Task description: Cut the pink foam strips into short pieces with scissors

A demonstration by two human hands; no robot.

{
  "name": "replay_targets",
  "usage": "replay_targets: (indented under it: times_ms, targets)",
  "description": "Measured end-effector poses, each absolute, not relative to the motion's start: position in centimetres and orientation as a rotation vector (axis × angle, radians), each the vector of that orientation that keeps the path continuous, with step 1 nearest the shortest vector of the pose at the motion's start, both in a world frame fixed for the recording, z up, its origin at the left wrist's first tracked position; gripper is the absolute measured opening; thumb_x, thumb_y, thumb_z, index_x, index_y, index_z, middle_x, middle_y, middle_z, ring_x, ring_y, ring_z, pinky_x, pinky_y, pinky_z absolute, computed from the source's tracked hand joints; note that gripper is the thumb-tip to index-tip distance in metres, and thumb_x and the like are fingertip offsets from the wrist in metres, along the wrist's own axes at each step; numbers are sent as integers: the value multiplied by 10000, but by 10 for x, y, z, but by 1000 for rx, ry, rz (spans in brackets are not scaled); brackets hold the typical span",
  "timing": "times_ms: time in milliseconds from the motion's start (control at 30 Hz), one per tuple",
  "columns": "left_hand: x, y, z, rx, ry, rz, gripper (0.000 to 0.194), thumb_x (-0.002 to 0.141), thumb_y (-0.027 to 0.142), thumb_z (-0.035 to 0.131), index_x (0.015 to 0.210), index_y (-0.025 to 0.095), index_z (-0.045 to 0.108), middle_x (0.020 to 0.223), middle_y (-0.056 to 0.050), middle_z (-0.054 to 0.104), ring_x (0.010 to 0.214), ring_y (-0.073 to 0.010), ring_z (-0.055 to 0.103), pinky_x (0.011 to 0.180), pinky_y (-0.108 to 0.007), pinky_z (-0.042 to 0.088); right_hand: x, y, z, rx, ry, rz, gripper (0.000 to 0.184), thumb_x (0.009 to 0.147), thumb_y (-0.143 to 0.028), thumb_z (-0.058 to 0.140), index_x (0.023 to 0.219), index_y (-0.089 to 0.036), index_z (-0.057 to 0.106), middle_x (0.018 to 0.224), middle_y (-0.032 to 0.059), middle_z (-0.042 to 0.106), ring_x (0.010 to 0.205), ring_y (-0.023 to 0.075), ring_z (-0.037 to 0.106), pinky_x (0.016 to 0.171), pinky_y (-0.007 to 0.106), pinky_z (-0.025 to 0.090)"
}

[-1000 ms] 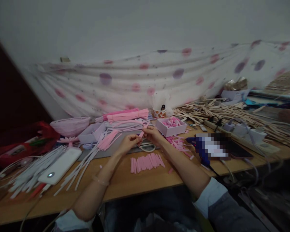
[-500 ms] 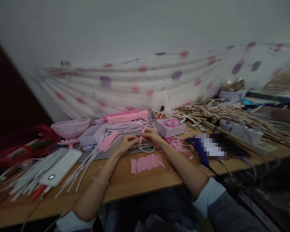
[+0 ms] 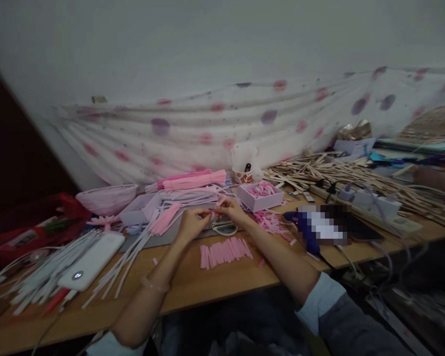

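Observation:
My left hand (image 3: 191,223) is closed in a pinch at the lower end of a short pink strip (image 3: 220,201). The upper part of that strip is between the closed fingers of my right hand (image 3: 233,210), and the fingers hide much of it. Just below my hands lie scissors (image 3: 224,227), their pale handle loops showing on the grey mat (image 3: 166,238). Nearer to me, a row of short pink strips (image 3: 226,251) rests side by side on the wooden table (image 3: 215,282). Loose pink pieces (image 3: 270,221) are heaped to the right of my right hand.
A white box (image 3: 260,200) of small pink pieces stands behind that heap. Long pale strips (image 3: 128,257), a white power bank (image 3: 92,259) and a pink basket (image 3: 107,199) are to the left. A blue glue gun (image 3: 307,232), cables and thin wooden sticks (image 3: 330,175) occupy the right.
My left fingers have drawn slightly left and the strip's lower end is less exposed. More of the scissors' handles shows. The whole view has shifted a little; the row of strips is unchanged.

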State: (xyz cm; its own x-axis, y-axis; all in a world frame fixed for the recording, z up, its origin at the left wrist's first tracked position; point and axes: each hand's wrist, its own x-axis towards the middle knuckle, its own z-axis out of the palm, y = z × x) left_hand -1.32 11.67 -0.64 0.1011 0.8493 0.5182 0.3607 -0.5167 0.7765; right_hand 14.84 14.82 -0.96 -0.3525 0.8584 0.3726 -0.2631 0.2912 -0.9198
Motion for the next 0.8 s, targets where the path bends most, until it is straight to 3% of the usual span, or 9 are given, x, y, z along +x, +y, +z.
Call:
replay_targets:
  times_ms: [200, 400, 567, 800]
  targets:
    - [-16, 117, -2, 1926, 1188, 1256, 89, 667, 251, 690, 716, 194, 738, 745, -45, 722, 718, -205, 633, 719, -294, 454, 154, 148, -6, -603, -1538, 1297, 312, 576, -376, 773, 618, -168, 545, 525, -30, 598, 459, 100, 517, 461, 226, 394]
    - [-21, 124, -4, 1852, 1121, 1045, 258, 731, 402, 630, 664, 167, 716, 679, -46, 707, 660, -193, 623, 653, -281, 466, 156, 151, -7, -635, -1462, 1323, 336, 567, -390, 780, 640, -164, 542, 518, -44, 573, 452, 76, 489, 474, 207, 373]
    - [-22, 128, -9, 1590, 968, 1020, 392, 682, 526, 642, 703, 140, 705, 707, -63, 709, 694, -190, 640, 721, -307, 493, 157, 151, -6, -641, -1439, 1395, 357, 566, -420, 778, 656, -151, 561, 540, -43, 571, 467, 63, 479, 487, 201, 360]
    - [-19, 121, -4, 1801, 1041, 1006, 295, 674, 378, 692, 833, 130, 712, 824, -60, 722, 745, -183, 635, 718, -276, 462, 157, 157, -10, -631, -1439, 1410, 367, 554, -410, 785, 677, -150, 556, 552, -44, 567, 480, 69, 487, 499, 206, 371]
